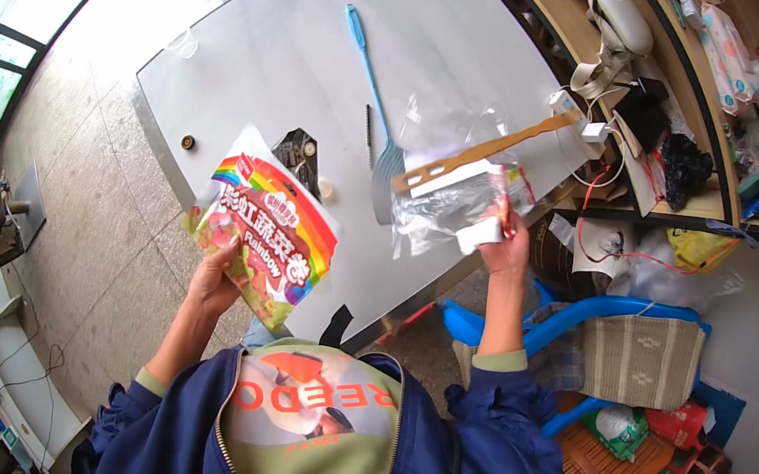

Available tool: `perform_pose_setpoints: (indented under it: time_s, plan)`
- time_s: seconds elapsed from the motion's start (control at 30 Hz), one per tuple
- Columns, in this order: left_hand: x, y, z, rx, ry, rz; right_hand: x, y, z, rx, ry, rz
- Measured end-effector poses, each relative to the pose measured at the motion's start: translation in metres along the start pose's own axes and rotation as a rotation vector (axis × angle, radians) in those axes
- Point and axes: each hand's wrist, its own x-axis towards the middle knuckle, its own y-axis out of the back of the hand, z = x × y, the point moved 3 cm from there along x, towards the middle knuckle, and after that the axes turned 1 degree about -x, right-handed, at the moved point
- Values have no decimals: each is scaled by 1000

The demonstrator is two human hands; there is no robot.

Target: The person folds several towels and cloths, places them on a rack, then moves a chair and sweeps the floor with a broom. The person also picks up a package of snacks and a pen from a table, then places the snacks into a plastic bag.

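Note:
My left hand [218, 282] grips the lower left of a printed snack bag [266, 232] with a rainbow band, held above the table's near left edge. My right hand [507, 248] is closed on crumpled clear plastic packaging [429, 215] with red printed parts; a white piece [480, 236] shows at the fingers. Across this plastic runs a brown slotted wooden spatula [486, 151]; whether it lies on the table or on the plastic I cannot tell. A blue slotted turner [370, 75] lies left of it, its head partly covered by plastic.
On the grey-white table [258, 63] are a black packet [299, 154], a thin dark rod [368, 134], and two small round items [187, 141]. White chargers [594, 132] with cables sit by the loaded shelves [712, 166]. A blue chair [561, 330] stands right.

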Motion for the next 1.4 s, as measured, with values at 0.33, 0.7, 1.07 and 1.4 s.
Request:
perform_pose_setpoints:
  time_s: [0.33,0.7,1.07,1.4]
  plan:
    - [-10,11,5,-160,-145,-97,-79,69,67,-555,-259,253]
    - [-34,27,-9,-163,-102,-138,-114,84,62,-1235,499,387]
    - [14,-49,-105,182,271,-214,-101,38,159,-1117,89,-366]
    - [-8,51,4,-6,-40,-54,-3,33,76,-2662,818,-77]
